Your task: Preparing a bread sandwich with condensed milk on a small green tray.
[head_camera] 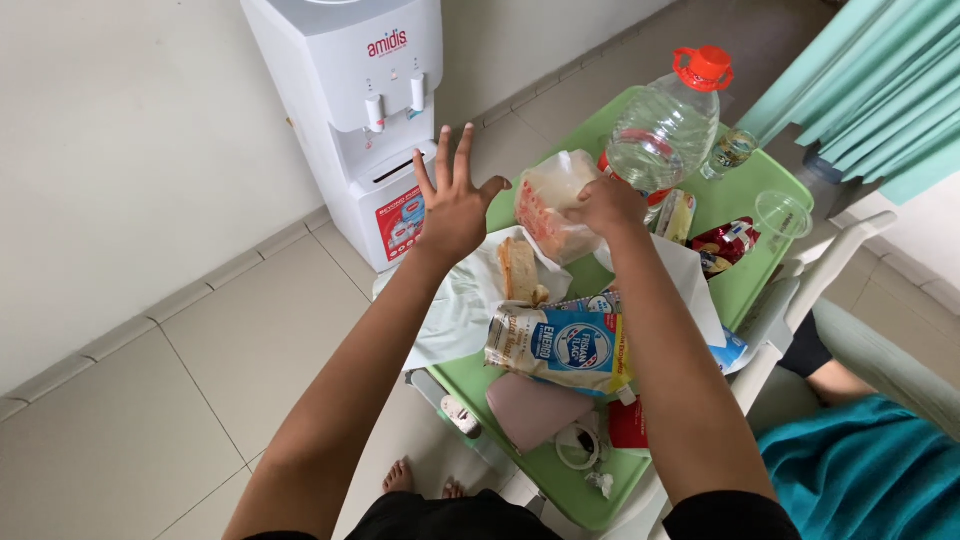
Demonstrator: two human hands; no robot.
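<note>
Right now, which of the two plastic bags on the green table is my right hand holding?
Your right hand grips the clear bread bag beside the big water bottle, not the blue-and-white printed bag lying nearer you.

Arms: both bare from shoulder to wrist.
Sleeves: black and short, showing only at the upper arms.
Left hand (pixel 452 205): no ring, watch or glove.
Right hand (pixel 607 205): likewise unadorned.
Lower garment: black.
Feet: bare, toes showing.

Smooth green plastic tabletop (pixel 770 180); clear glossy plastic water jug (pixel 665 130); thin crinkled translucent plastic bread bag (pixel 550 200); matt white paper sheet (pixel 455 300).
</note>
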